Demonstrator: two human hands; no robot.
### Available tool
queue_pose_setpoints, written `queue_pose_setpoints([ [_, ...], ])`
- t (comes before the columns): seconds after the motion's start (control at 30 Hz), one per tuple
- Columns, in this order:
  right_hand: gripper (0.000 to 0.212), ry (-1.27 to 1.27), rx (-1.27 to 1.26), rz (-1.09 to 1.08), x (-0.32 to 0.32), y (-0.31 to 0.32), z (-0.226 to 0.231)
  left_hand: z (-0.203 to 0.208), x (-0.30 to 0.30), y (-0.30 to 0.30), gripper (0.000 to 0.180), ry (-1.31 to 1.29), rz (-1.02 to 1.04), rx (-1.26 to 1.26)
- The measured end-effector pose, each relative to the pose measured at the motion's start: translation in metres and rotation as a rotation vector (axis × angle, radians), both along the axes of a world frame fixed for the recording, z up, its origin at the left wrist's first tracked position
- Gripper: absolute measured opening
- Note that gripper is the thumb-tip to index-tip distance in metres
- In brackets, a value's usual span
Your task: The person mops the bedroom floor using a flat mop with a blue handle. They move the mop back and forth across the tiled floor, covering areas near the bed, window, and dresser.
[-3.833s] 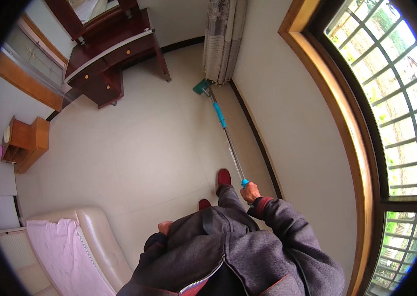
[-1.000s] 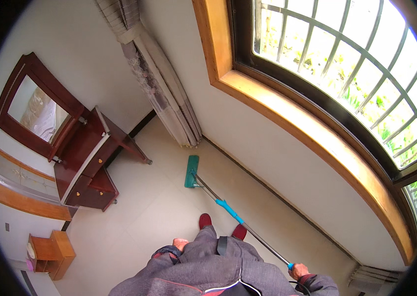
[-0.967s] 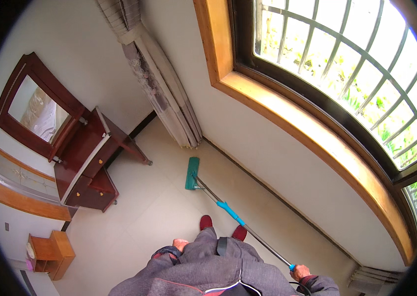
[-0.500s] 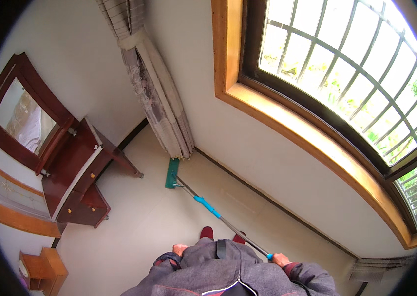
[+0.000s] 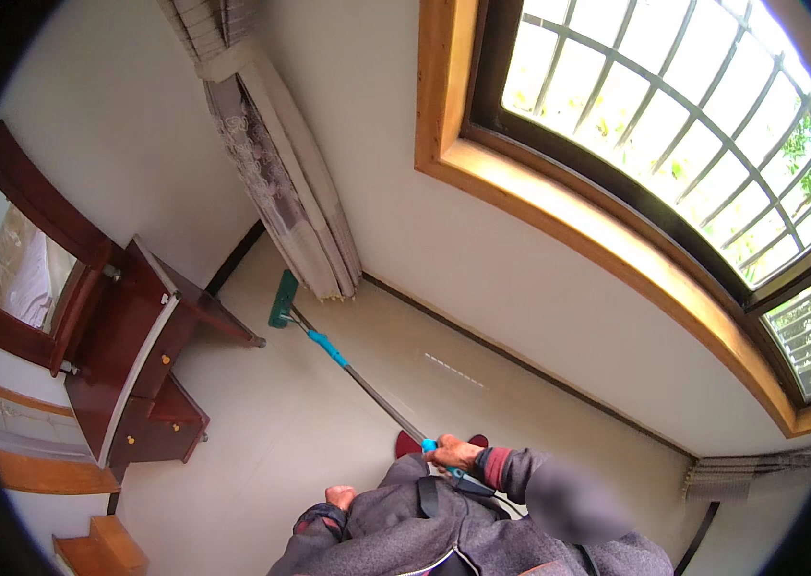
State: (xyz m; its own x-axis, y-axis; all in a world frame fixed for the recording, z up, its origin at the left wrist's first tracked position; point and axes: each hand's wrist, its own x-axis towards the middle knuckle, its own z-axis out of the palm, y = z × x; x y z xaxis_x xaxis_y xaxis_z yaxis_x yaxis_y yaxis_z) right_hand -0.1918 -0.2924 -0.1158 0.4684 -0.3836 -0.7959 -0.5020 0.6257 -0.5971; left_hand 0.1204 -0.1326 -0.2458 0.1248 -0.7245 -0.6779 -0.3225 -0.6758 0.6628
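Note:
My right hand (image 5: pixel 453 453) is wrapped round the upper grip of a flat mop, in front of my body. The mop's grey pole (image 5: pixel 381 401) has a bright blue sleeve (image 5: pixel 328 348) and slants away to the far left. Its flat green head (image 5: pixel 283 299) lies on the floor beside the hem of a tied curtain (image 5: pixel 314 230), near a dresser leg. Close to my waist on the left, my left hand (image 5: pixel 338 496) is curled closed, with nothing visible in it. My red shoes (image 5: pixel 408 444) show partly, just beyond the right hand.
A dark red dresser (image 5: pixel 122 336) with a mirror (image 5: pixel 20 254) stands at the left. To the right runs a wall with a wood-framed window (image 5: pixel 559 206) and bars outside. A small wooden cabinet (image 5: pixel 103 552) is at the lower left. Another curtain (image 5: pixel 756 470) hangs at the right.
My right hand has moved left and forward with the mop grip. The mop head has slid from under the curtain hem to the left, nearer the dresser leg. The view has shifted slightly.

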Motion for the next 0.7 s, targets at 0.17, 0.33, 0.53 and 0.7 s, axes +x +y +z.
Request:
queue_pose_setpoints([
  [0.17,0.020,-0.550,0.670,-0.472,0.012,0.009,0.037,0.016,-0.009,0.005,0.012,-0.006,0.223,0.076],
  [0.33,0.022,-0.465,0.547,-0.544,-0.030,0.045,0.051,-0.007,-0.010,-0.003,0.014,-0.090,-0.283,-0.269],
  [0.53,0.024,-0.348,0.450,-0.610,-0.124,0.141,0.081,-0.016,-0.051,-0.012,0.014,-0.026,-0.419,-0.326],
  [0.7,0.023,-0.343,0.471,-0.798,-0.192,0.234,0.108,-0.026,-0.102,-0.010,0.011,-0.521,-1.174,-0.495],
])
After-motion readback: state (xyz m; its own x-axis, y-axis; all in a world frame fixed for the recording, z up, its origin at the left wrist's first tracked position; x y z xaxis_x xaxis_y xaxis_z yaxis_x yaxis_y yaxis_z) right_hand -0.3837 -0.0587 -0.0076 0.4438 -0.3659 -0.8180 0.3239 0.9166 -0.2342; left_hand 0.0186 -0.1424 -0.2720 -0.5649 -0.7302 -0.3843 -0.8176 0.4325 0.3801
